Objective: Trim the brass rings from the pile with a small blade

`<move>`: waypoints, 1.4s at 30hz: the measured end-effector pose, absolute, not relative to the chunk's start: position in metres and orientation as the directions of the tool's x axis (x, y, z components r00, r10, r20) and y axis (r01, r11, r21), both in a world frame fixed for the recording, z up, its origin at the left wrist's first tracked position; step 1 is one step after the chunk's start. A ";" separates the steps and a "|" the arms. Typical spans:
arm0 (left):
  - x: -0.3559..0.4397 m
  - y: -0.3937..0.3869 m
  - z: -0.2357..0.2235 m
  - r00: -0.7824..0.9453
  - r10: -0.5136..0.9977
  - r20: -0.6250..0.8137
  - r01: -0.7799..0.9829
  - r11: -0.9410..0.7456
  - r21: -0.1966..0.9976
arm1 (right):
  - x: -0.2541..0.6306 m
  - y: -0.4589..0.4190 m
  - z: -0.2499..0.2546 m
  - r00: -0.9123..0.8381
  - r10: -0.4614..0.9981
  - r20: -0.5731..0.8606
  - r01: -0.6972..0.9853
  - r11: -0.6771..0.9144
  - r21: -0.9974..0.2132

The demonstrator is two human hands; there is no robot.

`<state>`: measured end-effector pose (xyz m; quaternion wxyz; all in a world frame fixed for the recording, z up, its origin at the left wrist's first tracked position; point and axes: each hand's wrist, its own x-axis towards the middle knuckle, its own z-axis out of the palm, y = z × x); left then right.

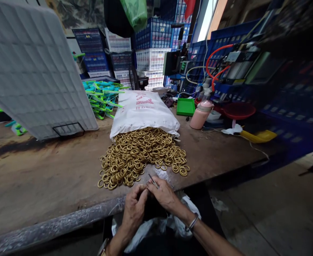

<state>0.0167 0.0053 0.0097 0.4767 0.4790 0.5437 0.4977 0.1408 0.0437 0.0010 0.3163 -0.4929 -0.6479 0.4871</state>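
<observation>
A heap of brass-coloured rings [135,153] spills from the mouth of a white woven sack [146,110] onto the table. Just in front of the heap, at the table's near edge, my two hands meet at the fingertips. My left hand [134,206] is closed in a pinch; whatever its fingers hold is too small and covered to make out. In my right hand [164,195] is a slim, pointed grey metal tool [153,180], its tip slanting up and away toward the rings. Below the hands, a pale plastic bag [156,227] lies open over my lap, partly hidden by my forearms.
A tall white ribbed panel [36,71] stands on the left of the wooden table [52,177]. Green and teal plastic pieces [101,97] pile beside the sack. To the right are a green tray [185,106], a pink bottle [201,114] and a yellow scoop [259,136]. Stacked crates [153,33] stand behind.
</observation>
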 end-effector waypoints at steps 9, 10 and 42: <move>0.014 0.002 0.006 0.186 0.941 -0.282 -0.272 0.325 0.906 | 0.138 0.040 0.007 -0.351 0.929 -0.116 0.246 -0.028 -0.969; 0.013 0.001 0.006 0.188 0.939 -0.287 -0.291 0.332 0.897 | 0.138 0.040 0.007 -0.357 0.927 -0.119 0.235 -0.035 -0.971; -0.081 -0.013 0.009 -0.291 0.878 -0.380 -0.629 0.124 0.768 | 0.082 0.072 0.017 -0.561 0.803 0.202 0.772 0.595 -0.224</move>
